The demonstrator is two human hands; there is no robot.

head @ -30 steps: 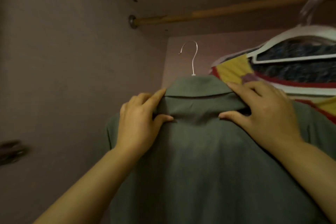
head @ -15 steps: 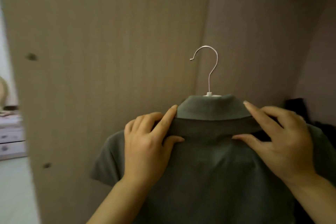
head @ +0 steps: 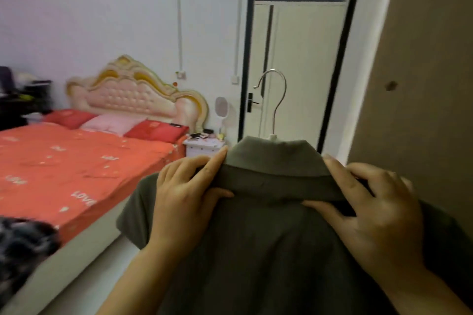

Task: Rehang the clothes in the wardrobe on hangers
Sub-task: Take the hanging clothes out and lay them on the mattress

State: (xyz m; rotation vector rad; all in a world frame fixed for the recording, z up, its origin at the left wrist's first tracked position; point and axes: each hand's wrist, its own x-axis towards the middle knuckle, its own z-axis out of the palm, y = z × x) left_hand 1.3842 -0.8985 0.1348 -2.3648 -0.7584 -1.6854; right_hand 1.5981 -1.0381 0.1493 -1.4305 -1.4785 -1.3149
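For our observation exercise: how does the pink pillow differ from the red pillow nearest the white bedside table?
The pink pillow is pale; the red pillow is deep red. The pink pillow lies mid-bed, the red pillow at the edge by the white bedside table. Both lie below the padded headboard.

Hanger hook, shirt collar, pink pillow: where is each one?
hanger hook [head: 274,123], head view, on its straight metal shank.
shirt collar [head: 276,158], head view, middle of the upper fold.
pink pillow [head: 112,123], head view, its middle.
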